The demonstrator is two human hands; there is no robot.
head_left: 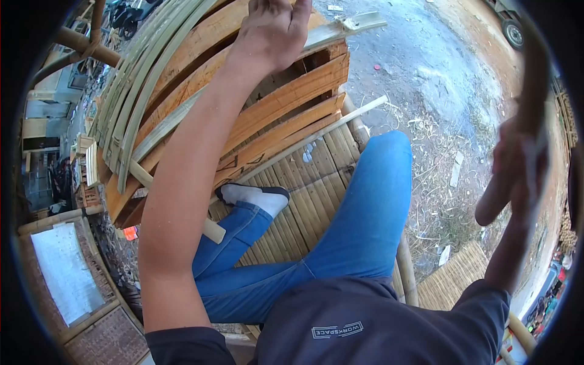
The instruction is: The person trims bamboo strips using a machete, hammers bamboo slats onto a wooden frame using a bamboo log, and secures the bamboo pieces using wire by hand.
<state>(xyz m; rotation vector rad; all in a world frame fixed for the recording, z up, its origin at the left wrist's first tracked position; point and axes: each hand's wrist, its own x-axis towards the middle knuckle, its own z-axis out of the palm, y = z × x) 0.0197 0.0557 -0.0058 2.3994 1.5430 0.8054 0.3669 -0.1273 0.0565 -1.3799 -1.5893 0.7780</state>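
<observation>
My left hand (274,30) reaches over a crate of orange-brown wooden slats (286,103). The top edge of the view cuts off its fingers, so their grip is hidden. Close by that hand, a pale split-bamboo strip (356,24) lies across the crate and sticks out past its right side. Raised at the far right, my right hand (517,161) is wrapped around a long brown tool (534,73), smeared by motion. The tool's rounded lower end points down and left; its exact kind is unclear. Several long bamboo strips (137,91) lie bent-looking along the crate's left side.
I sit on a bamboo-slat platform (298,219), legs bent, beside the crate. A thin strip (359,112) lies along the crate's lower edge. Shavings cover the ground (426,152) to the right. A vehicle wheel (513,33) shows at top right, a bamboo frame (79,42) at upper left.
</observation>
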